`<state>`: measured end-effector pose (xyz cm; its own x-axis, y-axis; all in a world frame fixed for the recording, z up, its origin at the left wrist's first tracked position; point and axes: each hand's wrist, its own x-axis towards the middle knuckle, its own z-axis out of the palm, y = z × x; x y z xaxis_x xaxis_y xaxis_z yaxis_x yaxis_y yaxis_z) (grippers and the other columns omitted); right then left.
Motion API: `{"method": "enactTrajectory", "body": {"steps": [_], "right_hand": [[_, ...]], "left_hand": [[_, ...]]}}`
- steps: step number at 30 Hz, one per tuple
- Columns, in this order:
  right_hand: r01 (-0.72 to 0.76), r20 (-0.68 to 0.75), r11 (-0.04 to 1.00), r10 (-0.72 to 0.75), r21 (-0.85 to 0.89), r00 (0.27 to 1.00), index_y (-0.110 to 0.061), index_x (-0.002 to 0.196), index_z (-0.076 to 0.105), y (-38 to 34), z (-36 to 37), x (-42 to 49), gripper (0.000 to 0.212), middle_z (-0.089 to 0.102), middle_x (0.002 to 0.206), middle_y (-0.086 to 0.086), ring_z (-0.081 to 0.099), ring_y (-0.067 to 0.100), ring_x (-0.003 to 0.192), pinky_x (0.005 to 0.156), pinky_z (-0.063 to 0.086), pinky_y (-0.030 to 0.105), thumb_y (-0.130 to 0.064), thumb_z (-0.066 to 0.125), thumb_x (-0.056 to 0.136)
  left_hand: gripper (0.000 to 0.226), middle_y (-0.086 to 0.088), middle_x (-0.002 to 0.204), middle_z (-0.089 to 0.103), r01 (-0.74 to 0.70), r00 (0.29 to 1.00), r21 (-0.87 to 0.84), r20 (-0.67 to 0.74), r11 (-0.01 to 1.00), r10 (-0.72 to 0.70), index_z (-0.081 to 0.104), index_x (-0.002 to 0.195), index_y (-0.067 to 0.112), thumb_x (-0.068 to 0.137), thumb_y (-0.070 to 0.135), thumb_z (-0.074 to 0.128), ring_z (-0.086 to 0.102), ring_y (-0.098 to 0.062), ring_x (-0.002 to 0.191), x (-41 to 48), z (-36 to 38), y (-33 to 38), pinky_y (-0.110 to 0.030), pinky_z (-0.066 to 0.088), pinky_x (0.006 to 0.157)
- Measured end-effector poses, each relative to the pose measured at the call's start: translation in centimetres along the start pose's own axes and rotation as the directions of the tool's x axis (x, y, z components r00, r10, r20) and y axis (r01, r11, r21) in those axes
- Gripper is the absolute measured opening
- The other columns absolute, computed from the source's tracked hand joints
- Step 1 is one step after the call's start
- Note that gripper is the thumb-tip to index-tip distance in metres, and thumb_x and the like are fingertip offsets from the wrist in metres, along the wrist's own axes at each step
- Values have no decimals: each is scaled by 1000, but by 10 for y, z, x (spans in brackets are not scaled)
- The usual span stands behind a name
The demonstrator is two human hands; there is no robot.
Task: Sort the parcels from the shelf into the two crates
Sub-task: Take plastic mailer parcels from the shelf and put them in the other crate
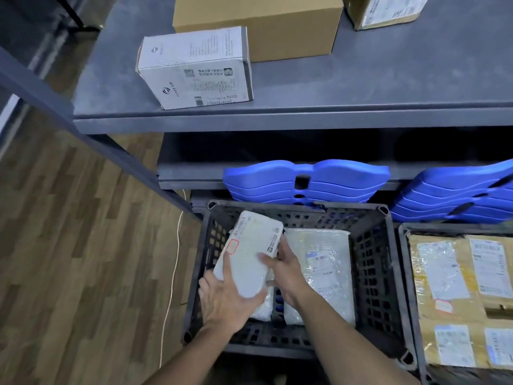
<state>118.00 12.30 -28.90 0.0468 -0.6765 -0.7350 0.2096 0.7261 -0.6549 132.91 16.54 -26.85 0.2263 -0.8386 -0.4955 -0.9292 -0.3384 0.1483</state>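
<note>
A flat white parcel point(249, 251) with a red-edged sticker is held tilted over the left black crate point(372, 262). My left hand point(227, 298) grips its near end from below. My right hand point(286, 270) holds its right edge, thumb on top. Under it in the crate lie a clear-wrapped white parcel point(322, 268) and another white parcel point(262, 308). The right black crate point(405, 273) holds several brown taped parcels point(455, 287). On the grey shelf point(333, 87) stand a white printed box point(194, 69), a brown carton point(266, 23) and a labelled brown parcel point(385, 11).
Blue plastic pieces point(305, 182) are stacked on the lower shelf behind the crates, more point(455, 193) at the right. A slanted grey shelf post point(83, 129) runs down the left. A thin pale cord point(172, 279) hangs beside the left crate over the wood floor point(77, 259).
</note>
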Motion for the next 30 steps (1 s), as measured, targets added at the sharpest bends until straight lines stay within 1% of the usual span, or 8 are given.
{"method": "enactTrajectory", "body": {"steps": [5,10,13,15,18,22,25,30], "right_hand": [[66,2,997,-66,-35,998,-40,156,41,29,5,35,78,72,129,-13,66,20,125,105,54,50,4,63,95],[103,-34,979,-111,-175,993,-43,160,31,49,18,67,86,68,111,-40,67,-2,111,107,53,41,3,60,95],[116,-17,936,-129,-333,991,-54,157,24,54,24,71,88,65,136,-20,63,7,124,111,50,35,-4,62,95],[147,44,875,-143,-460,989,-49,161,18,57,28,67,88,45,161,-7,50,11,141,114,40,20,-5,60,98],[191,111,756,-156,-626,982,-42,164,14,57,25,69,85,16,172,-7,37,13,150,102,28,0,-10,61,102],[288,231,449,-180,-846,956,-37,165,11,48,17,76,79,-21,170,-8,1,26,161,125,27,35,-32,61,104],[371,353,172,-127,-913,927,-30,166,3,35,14,82,91,-36,162,-12,-19,27,158,129,19,48,-48,63,100],[358,355,41,-65,-933,933,-30,165,-7,26,15,90,105,-38,162,-14,-22,26,158,128,9,59,-58,65,94]], "left_hand": [[141,-8,130,21,-87,989,65,127,994,78,-28,158,29,64,93,56,31,-26,121,19,11,-17,-34,34,112],[135,-18,149,14,-43,987,125,158,991,23,-24,161,16,78,86,55,28,-34,137,28,22,-11,-40,34,116],[117,-27,166,-10,-146,982,291,160,945,103,-16,161,6,92,79,42,24,-35,144,33,28,-8,-40,28,119],[100,-23,168,-21,-272,957,367,196,890,212,-9,163,4,100,69,36,19,-33,150,36,33,-9,-40,24,121],[90,-20,168,-25,-392,908,404,315,827,277,-9,163,4,106,62,31,-1,-34,159,47,38,-16,-42,13,128],[72,-22,160,-35,-527,842,498,418,688,342,-13,161,3,114,43,24,-17,-41,157,51,44,-43,-45,0,130],[68,-19,167,-27,-558,824,547,455,624,339,-18,160,5,115,32,26,-17,-38,157,53,50,-58,-41,1,128],[66,-10,169,-25,-606,784,534,528,589,327,-17,161,9,115,36,21,-18,-29,158,58,36,-47,-38,23,123]]}}
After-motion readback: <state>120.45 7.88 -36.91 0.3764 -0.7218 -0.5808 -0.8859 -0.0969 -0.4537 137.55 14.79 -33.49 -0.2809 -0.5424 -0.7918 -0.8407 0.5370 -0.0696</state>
